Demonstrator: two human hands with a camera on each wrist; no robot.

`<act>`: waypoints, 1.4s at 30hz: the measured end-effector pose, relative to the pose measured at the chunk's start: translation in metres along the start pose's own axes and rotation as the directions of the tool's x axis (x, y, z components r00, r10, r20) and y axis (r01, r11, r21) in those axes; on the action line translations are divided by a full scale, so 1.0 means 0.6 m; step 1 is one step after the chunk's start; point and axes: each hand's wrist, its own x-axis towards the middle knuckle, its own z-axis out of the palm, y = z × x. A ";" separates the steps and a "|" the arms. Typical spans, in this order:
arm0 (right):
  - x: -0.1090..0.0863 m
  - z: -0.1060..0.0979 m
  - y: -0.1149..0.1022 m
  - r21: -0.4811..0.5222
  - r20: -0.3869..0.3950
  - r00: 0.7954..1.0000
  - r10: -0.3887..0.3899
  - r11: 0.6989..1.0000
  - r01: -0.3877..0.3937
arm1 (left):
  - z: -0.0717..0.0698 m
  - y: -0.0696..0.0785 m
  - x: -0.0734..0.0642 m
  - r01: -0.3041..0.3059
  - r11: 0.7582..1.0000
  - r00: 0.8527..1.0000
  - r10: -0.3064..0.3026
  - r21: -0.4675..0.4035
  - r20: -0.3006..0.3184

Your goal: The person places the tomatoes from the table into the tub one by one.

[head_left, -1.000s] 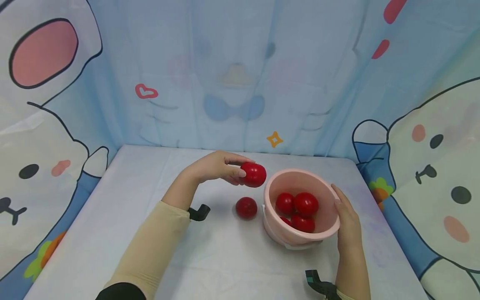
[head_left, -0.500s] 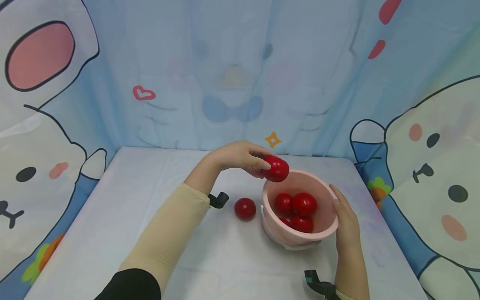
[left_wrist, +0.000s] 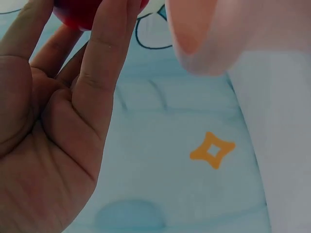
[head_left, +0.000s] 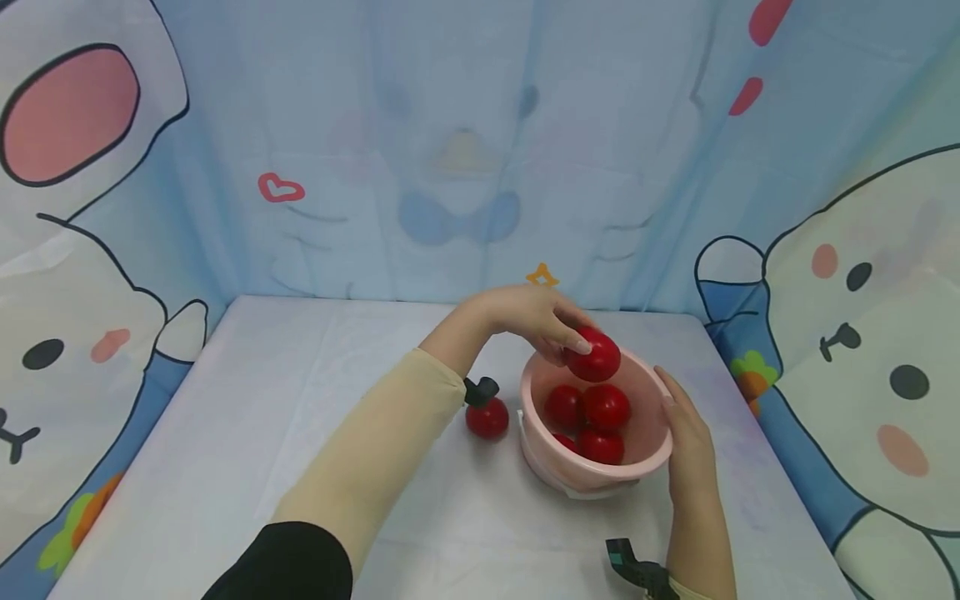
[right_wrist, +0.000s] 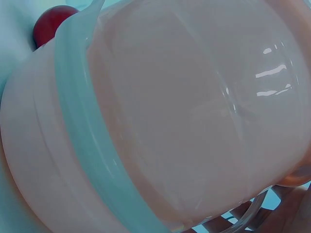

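Note:
A glossy red tomato [head_left: 597,360] is pinched in my left hand [head_left: 534,321], thumb on its near side, over the far rim of a pink bucket [head_left: 551,468]. In the left wrist view, that tomato [left_wrist: 77,13] shows at the top edge between the fingers, and the bucket [left_wrist: 209,58] lies to the right. My right hand [head_left: 690,446] grips the bucket's right side at the rim. Several red tomatoes [head_left: 606,407] lie inside. The bucket's outer wall [right_wrist: 194,111] fills the right wrist view, with fingers [right_wrist: 291,208] at the lower right corner.
Another red, round fruit [head_left: 487,421] sits on the white-covered table [head_left: 300,400], left of the bucket, partly behind the black wrist mount [head_left: 480,392]. A blue cartoon curtain [head_left: 450,108] hangs behind the table and along its sides.
My left hand has carried the tomato rightward, from left of the bucket to over its opening. My right hand stays on the bucket's side. The view has shifted slightly.

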 end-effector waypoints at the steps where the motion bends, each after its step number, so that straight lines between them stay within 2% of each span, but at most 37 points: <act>1: 0.000 0.000 0.000 -0.001 0.002 1.000 0.001 1.000 -0.001 | 0.003 0.004 0.006 -0.003 1.000 1.000 0.003 0.011 0.012; 5: -0.003 0.002 0.001 -0.005 0.003 1.000 0.002 1.000 -0.002 | 0.017 0.013 0.031 -0.018 0.995 0.999 0.013 0.097 0.052; 9: -0.006 0.006 0.001 -0.005 0.004 1.000 -0.010 1.000 0.010 | 0.029 0.013 0.058 -0.022 0.969 0.998 0.006 0.246 0.065; 12: -0.010 0.009 0.000 -0.005 0.003 1.000 -0.022 1.000 0.022 | 0.036 0.013 0.073 -0.015 0.953 0.997 -0.009 0.301 0.077; 17: -0.014 0.017 -0.002 0.002 0.017 1.000 -0.022 1.000 0.022 | 0.053 0.011 0.086 0.013 0.982 0.992 -0.037 0.189 0.123; 19: -0.015 0.021 -0.003 0.009 0.027 0.999 -0.025 1.000 0.025 | 0.060 0.010 0.087 0.044 0.990 0.989 -0.062 0.134 0.133; 24: -0.018 0.032 -0.005 0.007 0.031 0.999 -0.033 0.999 0.033 | 0.073 0.012 0.084 0.138 0.988 0.981 -0.146 0.070 0.128; 28: -0.018 0.035 -0.006 0.003 0.032 0.999 -0.043 0.999 0.043 | 0.077 0.014 0.085 0.165 0.984 0.977 -0.173 0.072 0.124; 37: -0.015 0.036 -0.006 -0.007 0.020 0.999 -0.048 0.999 0.048 | 0.083 0.014 0.089 0.122 0.987 0.974 -0.139 0.102 0.178; 42: -0.016 0.034 -0.005 -0.017 0.023 0.998 -0.050 0.999 0.051 | 0.090 0.020 0.084 0.159 0.984 0.965 -0.173 0.085 0.195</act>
